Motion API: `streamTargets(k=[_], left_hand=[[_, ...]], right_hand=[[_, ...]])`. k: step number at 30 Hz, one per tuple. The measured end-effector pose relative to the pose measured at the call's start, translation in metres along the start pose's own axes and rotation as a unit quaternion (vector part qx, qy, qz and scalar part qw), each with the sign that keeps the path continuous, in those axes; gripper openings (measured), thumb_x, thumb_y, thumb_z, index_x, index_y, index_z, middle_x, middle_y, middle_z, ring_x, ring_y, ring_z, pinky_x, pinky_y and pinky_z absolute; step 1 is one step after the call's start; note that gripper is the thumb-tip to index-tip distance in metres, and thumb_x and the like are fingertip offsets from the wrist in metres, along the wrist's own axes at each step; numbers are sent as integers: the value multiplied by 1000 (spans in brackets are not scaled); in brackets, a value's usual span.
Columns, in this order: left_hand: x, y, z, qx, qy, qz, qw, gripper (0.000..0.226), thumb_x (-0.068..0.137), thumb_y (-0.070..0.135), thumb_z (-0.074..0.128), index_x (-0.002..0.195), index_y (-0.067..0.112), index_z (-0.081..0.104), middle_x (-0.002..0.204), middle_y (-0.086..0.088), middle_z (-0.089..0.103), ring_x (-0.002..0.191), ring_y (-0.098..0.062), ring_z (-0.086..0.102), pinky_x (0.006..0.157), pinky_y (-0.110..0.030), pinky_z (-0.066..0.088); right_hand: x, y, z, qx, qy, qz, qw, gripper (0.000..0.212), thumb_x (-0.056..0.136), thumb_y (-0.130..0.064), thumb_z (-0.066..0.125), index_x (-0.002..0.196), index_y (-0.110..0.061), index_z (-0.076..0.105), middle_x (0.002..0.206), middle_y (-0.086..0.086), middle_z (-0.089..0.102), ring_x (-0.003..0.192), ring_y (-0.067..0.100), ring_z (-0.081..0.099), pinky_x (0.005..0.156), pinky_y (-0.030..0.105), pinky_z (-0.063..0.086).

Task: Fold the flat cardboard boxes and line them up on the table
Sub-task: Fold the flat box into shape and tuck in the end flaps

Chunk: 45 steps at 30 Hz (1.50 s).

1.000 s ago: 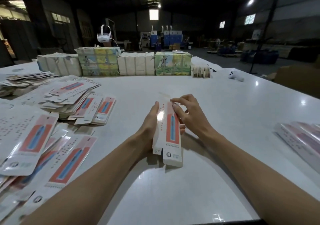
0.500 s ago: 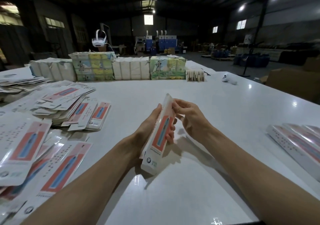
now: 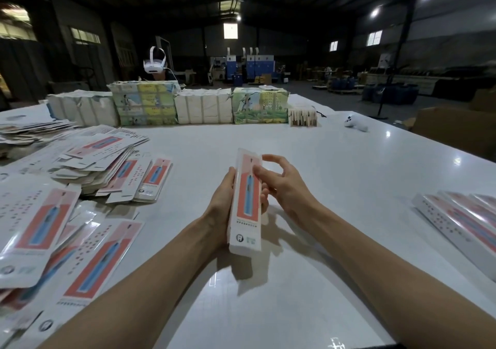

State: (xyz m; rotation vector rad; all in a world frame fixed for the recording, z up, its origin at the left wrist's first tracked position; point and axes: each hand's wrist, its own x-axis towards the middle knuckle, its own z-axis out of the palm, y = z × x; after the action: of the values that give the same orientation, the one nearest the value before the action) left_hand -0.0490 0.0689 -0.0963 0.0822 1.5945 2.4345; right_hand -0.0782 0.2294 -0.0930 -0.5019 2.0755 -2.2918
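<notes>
A long narrow white box (image 3: 245,203) with a red panel and a blue toothbrush picture stands squared up above the white table (image 3: 335,187). My left hand (image 3: 222,203) grips its left side, fingers wrapped behind it. Just to the right, my right hand (image 3: 279,182) has its fingers loosely curled, and its fingertips touch the box's upper right edge. Flat unfolded boxes (image 3: 88,160) lie in loose heaps on the left. A row of folded boxes (image 3: 456,219) lies side by side at the right edge.
Wrapped paper bundles (image 3: 204,105) line the table's far side, with a white headset (image 3: 154,65) behind them and a small stack of cards (image 3: 302,117) to their right. A white controller (image 3: 355,124) lies at the far right. A cardboard carton (image 3: 456,128) stands beyond the table.
The box has turned from tilted and half-open to upright with its red face toward me. My right hand has loosened and shifted slightly right off the top.
</notes>
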Motion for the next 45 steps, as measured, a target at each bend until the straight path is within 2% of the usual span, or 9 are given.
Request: streamTargets(k=[7, 10, 14, 19, 26, 30, 33, 40, 45], left_hand=[[1, 2, 7, 47, 69, 86, 993, 33, 112, 39, 45, 142, 53, 39, 120, -16, 72, 99, -37, 77, 79, -50, 65], [-1, 2, 7, 43, 44, 86, 994, 30, 111, 45, 44, 139, 48, 52, 123, -16, 73, 102, -39, 76, 89, -57, 62], [-3, -3, 10, 32, -7, 63, 998, 61, 96, 66, 55, 145, 31, 51, 121, -18, 74, 103, -36, 77, 83, -47, 65], [5, -1, 7, 180, -18, 120, 976, 105, 72, 34, 86, 153, 48, 20, 121, -15, 64, 90, -29, 76, 70, -32, 62], [10, -5, -2, 182, -22, 97, 978, 97, 77, 17, 82, 151, 42, 25, 105, -21, 69, 74, -26, 75, 64, -33, 60], [10, -5, -1, 219, -32, 85, 971, 99, 73, 27, 84, 150, 44, 25, 111, -18, 69, 76, -26, 77, 65, -30, 60], [9, -11, 5, 255, -52, 68, 963, 95, 74, 35, 85, 147, 50, 26, 115, -9, 68, 84, -25, 78, 68, -30, 61], [11, -16, 5, 235, -76, 65, 967, 94, 77, 30, 87, 140, 60, 23, 88, 7, 74, 76, -26, 78, 65, -31, 62], [12, -13, 6, 249, -57, 61, 965, 97, 75, 32, 85, 144, 55, 21, 102, -7, 73, 78, -26, 78, 67, -31, 62]], right_hand=[[-1, -4, -4, -44, -2, -38, 998, 49, 93, -53, 74, 132, -29, 56, 101, 12, 79, 90, 34, 78, 72, 37, 62], [-2, -5, -3, -45, -2, -43, 998, 47, 93, -52, 74, 132, -31, 59, 99, 10, 80, 89, 31, 79, 69, 33, 62], [-5, -5, -3, -46, -9, -34, 998, 45, 94, -49, 74, 133, -32, 62, 97, 10, 79, 89, 30, 79, 69, 33, 63], [-7, -12, -3, -40, -19, -45, 998, 40, 93, -44, 76, 128, -27, 65, 104, 12, 78, 98, 32, 77, 82, 41, 66], [-6, -9, -3, -54, -28, -36, 998, 28, 100, -34, 72, 120, -16, 64, 108, 21, 74, 99, 37, 76, 90, 47, 64], [0, -7, -3, 1, 39, -24, 999, 31, 105, -41, 62, 124, -16, 59, 106, 13, 78, 93, 31, 78, 76, 36, 63], [7, -6, -16, 15, 94, -12, 995, 23, 108, -26, 58, 127, -14, 60, 99, 10, 79, 89, 28, 79, 74, 32, 62], [4, -12, -23, 4, 57, -46, 997, 16, 101, -11, 66, 113, -4, 74, 100, 18, 79, 92, 31, 76, 74, 32, 63], [3, -19, -22, 74, 16, -19, 997, 29, 105, -26, 62, 111, -1, 75, 114, 18, 77, 103, 31, 75, 86, 38, 63]])
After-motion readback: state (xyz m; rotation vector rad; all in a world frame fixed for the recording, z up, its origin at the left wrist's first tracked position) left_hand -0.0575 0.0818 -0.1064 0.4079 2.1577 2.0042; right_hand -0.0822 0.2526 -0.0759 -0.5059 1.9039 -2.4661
